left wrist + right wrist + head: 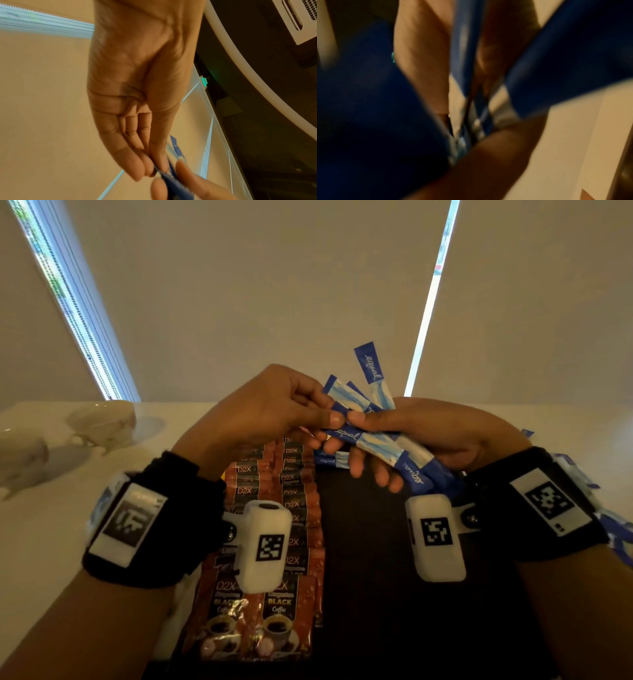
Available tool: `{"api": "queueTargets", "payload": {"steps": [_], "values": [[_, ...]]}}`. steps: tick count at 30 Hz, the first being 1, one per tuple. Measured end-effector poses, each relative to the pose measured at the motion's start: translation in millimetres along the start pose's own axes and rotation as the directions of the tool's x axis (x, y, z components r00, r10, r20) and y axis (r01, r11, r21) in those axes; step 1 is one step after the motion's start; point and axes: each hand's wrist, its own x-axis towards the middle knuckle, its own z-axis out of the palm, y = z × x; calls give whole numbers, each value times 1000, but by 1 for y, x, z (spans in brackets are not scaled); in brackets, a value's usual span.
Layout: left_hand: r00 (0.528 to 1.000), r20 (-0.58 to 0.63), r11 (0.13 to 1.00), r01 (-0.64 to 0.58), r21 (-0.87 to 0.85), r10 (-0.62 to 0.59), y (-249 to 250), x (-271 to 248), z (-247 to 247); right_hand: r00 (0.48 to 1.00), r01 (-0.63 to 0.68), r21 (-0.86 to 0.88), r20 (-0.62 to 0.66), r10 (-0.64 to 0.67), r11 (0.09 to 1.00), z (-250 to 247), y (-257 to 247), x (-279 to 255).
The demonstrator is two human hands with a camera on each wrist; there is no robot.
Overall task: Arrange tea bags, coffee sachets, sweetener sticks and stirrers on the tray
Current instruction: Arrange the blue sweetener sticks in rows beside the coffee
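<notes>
Several blue-and-white sweetener sticks [368, 402] marked "equal" fan out above the dark tray [394, 594]; our right hand [428, 436] grips the bunch, our left hand [270, 405] pinches one. Coffee sachets [274, 542] reading "D2X BLACK Coffee" overlap in two rows on the tray's left.

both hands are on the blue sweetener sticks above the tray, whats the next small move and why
Probably draw one stick free with the left hand and lay it on the bare right part of the dark tray. The right hand grips the fanned sweetener sticks, and the coffee sachets already fill the left side.
</notes>
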Motion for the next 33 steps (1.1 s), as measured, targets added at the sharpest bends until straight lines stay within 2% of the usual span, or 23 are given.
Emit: {"api": "queueTargets", "payload": {"steps": [4,7,13,16,20,22,26,31,33], "values": [[998,-36,998,46,32,-45,-2,1,-5,995,-48,-104,-89,38,993,-2,0,-2],[991,-121,998,57,33,-53,-5,2,-13,972,-58,-235,-233,1,970,-6,0,-4],[970,-231,997,76,-11,-76,-12,6,-22,851,-45,-208,-521,-72,977,-16,1,-6],[959,-279,998,42,-42,-52,-14,8,-22,836,-38,-222,-541,-91,974,-11,1,-4],[948,-316,998,15,-61,-33,-16,9,-22,869,20,-192,-482,-112,981,-3,-2,-3],[943,-331,998,7,-58,-26,-17,10,-21,867,62,-157,-481,-131,986,-1,-3,-2],[935,-355,998,-5,-59,-17,-20,12,-21,826,115,-122,-540,-163,986,0,-2,1],[927,-375,997,-34,-68,6,-20,14,-14,734,7,-244,-657,-171,970,2,1,8],[926,-378,996,-47,-71,16,-20,13,-12,704,5,-258,-685,-187,966,4,4,12]]}}
